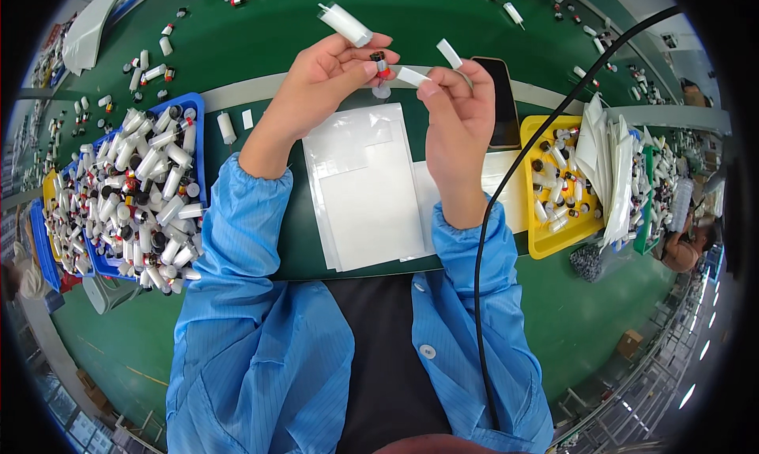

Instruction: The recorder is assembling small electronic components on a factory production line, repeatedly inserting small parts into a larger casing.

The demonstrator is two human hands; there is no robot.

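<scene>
My left hand (328, 78) is closed, thumb and index finger pinching a small part with a black top and a red band (379, 64). A white cylinder (345, 24) with a thin tip lies tilted against the upper fingers of that hand. Just below the pinched part shows a small translucent disc (381, 90). My right hand (462, 110) is closed too, its thumb and finger on a small white strip (413, 77) pointing at the banded part. Another white strip (448, 53) stands up from its other fingers. White sheets in clear film (368, 209) lie under both hands.
A blue bin (199, 130) heaped with white cylinders stands left; a yellow tray (545, 246) with similar pieces stands right. A phone (504, 106) lies behind my right hand. A black cable (480, 296) crosses over my right forearm. Loose pieces dot the green surface (277, 39) beyond.
</scene>
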